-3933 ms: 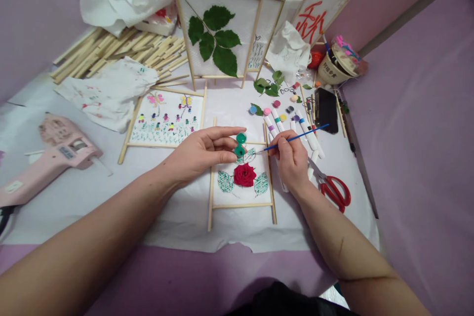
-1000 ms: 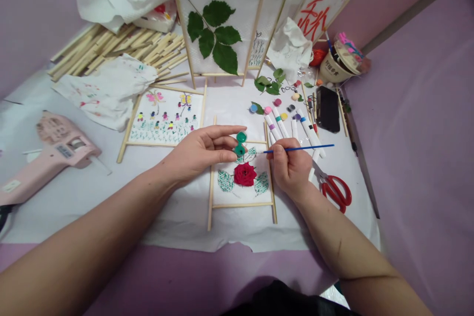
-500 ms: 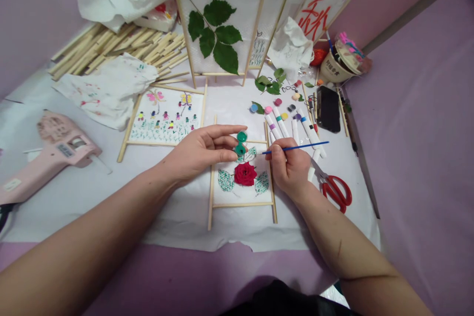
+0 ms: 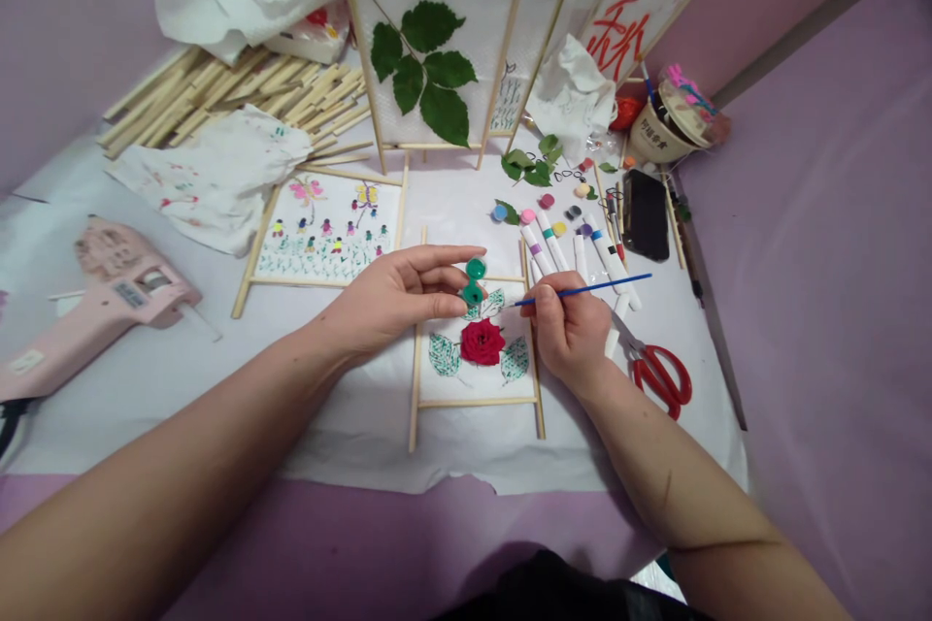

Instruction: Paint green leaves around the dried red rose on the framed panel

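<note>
My left hand (image 4: 397, 296) pinches a small green paint pot (image 4: 473, 292) with its lid (image 4: 476, 267) flipped open, held over the top edge of a small wooden-framed paper panel (image 4: 477, 398). A red rose (image 4: 481, 342) with painted green leaves lies on that panel. My right hand (image 4: 572, 325) grips a thin blue paintbrush (image 4: 589, 288); its tip points left toward the leaf at the panel's upper right. Both forearms rest on white paper over the purple table.
A pink glue gun (image 4: 102, 301) lies at the left. Red scissors (image 4: 659, 371), paint tubes (image 4: 564, 247) and a black phone (image 4: 645, 213) lie at the right. Behind stand a framed screen with pressed green leaves (image 4: 426, 68), bamboo sticks (image 4: 240, 97) and a painted panel (image 4: 327, 228).
The brush handle has tilted slightly and my right hand has shifted a little over the panel's right edge. My left hand and the paint pot have stayed put.
</note>
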`<state>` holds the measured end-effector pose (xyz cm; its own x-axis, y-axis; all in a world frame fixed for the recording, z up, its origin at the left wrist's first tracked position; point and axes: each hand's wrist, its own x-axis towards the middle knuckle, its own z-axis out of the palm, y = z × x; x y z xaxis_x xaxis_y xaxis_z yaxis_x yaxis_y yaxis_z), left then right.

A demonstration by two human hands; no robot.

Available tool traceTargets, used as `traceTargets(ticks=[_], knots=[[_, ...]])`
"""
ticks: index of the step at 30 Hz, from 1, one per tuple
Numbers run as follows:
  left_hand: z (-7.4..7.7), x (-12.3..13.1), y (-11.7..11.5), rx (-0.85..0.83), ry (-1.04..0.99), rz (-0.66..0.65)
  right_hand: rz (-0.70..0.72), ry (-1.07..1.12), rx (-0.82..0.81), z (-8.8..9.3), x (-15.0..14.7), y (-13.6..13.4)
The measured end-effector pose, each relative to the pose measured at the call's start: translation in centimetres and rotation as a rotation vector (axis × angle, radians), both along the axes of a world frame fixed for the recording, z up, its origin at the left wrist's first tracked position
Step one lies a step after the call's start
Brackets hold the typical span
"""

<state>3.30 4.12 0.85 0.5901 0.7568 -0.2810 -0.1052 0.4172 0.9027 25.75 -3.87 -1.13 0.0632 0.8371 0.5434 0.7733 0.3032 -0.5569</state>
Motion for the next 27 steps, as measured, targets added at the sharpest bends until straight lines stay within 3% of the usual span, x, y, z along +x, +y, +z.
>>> traceTargets(ticks=[6, 11, 14, 20, 27], knots=[[0.1, 0.0, 0.0, -0.005, -0.008, 0.001, 0.013, 0.067, 0.018, 0.0, 0.0, -0.3], [0.1, 0.0, -0.1, 0.009, 0.019, -0.001, 0.100, 0.402, 0.349, -0.1, -0.5, 0.2], [0.1, 0.0, 0.0, 0.014, 0.020, -0.012, 0.120, 0.441, 0.454, -0.1, -0.9, 0.7], [0.4, 0.1, 0.0, -0.017, 0.028, -0.070, 0.230, 0.330, 0.457, -0.7, -1.0, 0.6], [0.3, 0.2, -0.2, -0.022, 0.035, -0.082, 0.309, 0.279, 0.345, -1.2, -0.2, 0.0]])
